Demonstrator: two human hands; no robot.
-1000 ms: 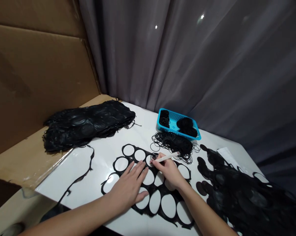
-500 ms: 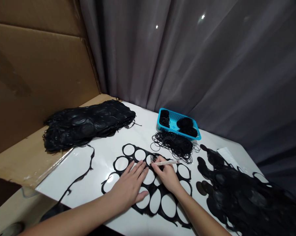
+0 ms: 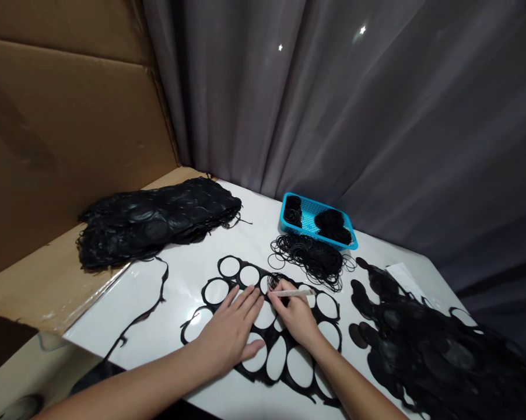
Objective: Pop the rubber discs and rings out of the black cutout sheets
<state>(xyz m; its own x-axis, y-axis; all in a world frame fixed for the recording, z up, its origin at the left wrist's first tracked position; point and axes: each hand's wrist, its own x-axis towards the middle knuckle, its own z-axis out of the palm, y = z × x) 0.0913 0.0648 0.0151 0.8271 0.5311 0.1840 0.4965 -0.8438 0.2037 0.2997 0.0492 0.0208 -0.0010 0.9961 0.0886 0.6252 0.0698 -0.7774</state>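
Black punched sheet (image 3: 239,272) with round holes lies at lower centre of the frame; we rest our left hand (image 3: 230,329) open and flat on it, while our right hand (image 3: 295,315) grips a white pen (image 3: 291,293) over it, near loose black rings (image 3: 309,259) below a blue basket (image 3: 309,202).

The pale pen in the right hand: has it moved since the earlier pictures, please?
Yes: the pale pen has swung down at its rear end, away from the blue basket.

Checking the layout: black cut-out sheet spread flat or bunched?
Flat: the black cut-out sheet lies spread on the white table, left hand resting on it.
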